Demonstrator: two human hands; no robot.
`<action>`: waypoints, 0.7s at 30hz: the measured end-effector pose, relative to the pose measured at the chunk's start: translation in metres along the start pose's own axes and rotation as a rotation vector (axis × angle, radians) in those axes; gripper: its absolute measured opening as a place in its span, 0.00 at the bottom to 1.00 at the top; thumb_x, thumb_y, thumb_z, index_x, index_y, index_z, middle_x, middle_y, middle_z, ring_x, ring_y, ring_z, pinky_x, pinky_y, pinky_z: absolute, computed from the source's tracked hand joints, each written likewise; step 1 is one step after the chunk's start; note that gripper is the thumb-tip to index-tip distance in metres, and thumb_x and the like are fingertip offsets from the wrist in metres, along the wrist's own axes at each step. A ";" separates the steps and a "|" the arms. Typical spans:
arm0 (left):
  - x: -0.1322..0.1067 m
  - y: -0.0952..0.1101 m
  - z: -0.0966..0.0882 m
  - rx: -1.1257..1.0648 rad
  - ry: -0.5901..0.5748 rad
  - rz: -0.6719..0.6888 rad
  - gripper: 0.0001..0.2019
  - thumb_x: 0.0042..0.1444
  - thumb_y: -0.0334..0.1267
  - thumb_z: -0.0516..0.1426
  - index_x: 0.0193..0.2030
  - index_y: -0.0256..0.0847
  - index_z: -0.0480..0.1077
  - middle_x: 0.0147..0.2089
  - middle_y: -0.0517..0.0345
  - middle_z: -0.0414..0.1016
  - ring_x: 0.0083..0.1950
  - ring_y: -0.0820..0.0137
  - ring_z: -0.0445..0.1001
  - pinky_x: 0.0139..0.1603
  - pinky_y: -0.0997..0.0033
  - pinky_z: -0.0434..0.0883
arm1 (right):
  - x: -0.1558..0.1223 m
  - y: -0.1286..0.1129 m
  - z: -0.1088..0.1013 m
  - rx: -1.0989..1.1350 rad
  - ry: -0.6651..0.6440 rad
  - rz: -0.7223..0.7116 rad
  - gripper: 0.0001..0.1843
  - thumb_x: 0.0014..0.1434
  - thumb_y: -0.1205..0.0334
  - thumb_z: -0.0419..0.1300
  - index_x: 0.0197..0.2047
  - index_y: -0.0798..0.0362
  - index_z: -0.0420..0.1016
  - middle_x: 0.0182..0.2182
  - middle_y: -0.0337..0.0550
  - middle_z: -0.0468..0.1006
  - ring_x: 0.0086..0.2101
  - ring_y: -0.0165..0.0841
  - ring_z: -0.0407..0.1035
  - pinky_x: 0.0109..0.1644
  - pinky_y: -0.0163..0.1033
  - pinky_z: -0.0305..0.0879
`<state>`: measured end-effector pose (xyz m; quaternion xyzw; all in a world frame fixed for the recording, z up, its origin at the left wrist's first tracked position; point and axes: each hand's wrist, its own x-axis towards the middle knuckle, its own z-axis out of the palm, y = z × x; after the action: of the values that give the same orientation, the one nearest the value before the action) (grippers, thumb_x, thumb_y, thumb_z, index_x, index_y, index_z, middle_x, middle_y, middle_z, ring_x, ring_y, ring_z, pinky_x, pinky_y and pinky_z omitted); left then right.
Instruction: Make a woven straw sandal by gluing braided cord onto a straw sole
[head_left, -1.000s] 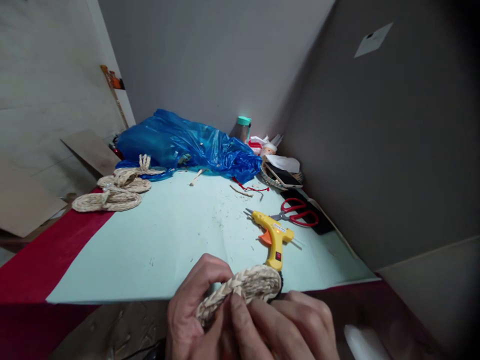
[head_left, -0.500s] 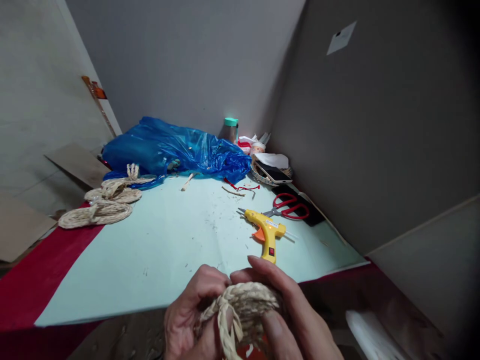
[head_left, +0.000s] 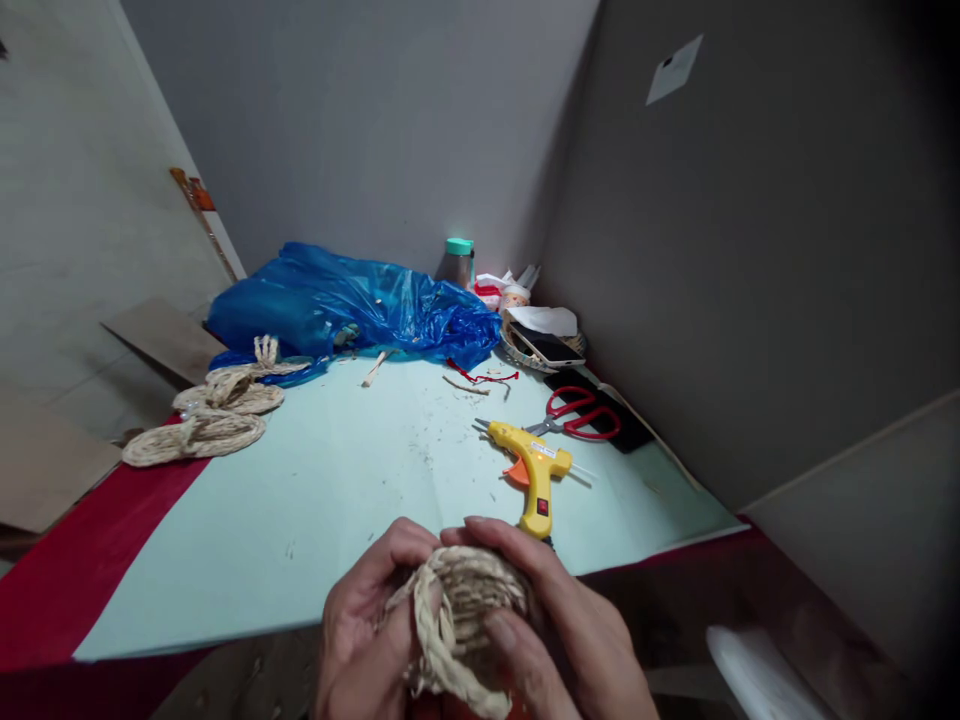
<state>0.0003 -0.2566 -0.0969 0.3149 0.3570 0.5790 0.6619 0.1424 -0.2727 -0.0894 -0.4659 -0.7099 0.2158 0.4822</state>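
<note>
Between my two hands, just off the table's near edge, is a small round piece of coiled, braided straw (head_left: 480, 590), its hollow side turned toward me. My left hand (head_left: 375, 620) grips its left side, with the thumb by a thick braid along the rim. Around the right side curls my right hand (head_left: 562, 620), its thumb pressing into the hollow and its fingers over the far wall. Beyond my right hand a yellow glue gun (head_left: 534, 465) lies on its side, nozzle to the left. Red-handled scissors (head_left: 577, 415) rest behind it.
Woven straw slippers (head_left: 199, 435) lie at the table's left edge. A blue plastic bag (head_left: 352, 300) covers the back. Toward the back right are a bottle with a green lid (head_left: 457, 262) and a basket holding a phone (head_left: 551, 345). Walls stand behind and right.
Both hands have shifted slightly left and up with the straw piece. It is tilted so that more of its hollow inside and rim braid show.
</note>
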 end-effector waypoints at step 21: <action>0.059 0.062 -0.008 -0.005 0.034 -0.198 0.04 0.51 0.30 0.58 0.27 0.38 0.67 0.25 0.63 0.67 0.28 0.74 0.65 0.30 0.75 0.64 | 0.099 0.019 -0.005 0.267 -0.188 -0.074 0.13 0.65 0.58 0.58 0.48 0.48 0.80 0.44 0.42 0.82 0.44 0.33 0.77 0.45 0.32 0.74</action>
<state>-0.0361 -0.1902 -0.0561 0.2666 0.3961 0.5169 0.7105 0.1460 -0.1780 -0.0535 -0.3489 -0.7335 0.3330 0.4790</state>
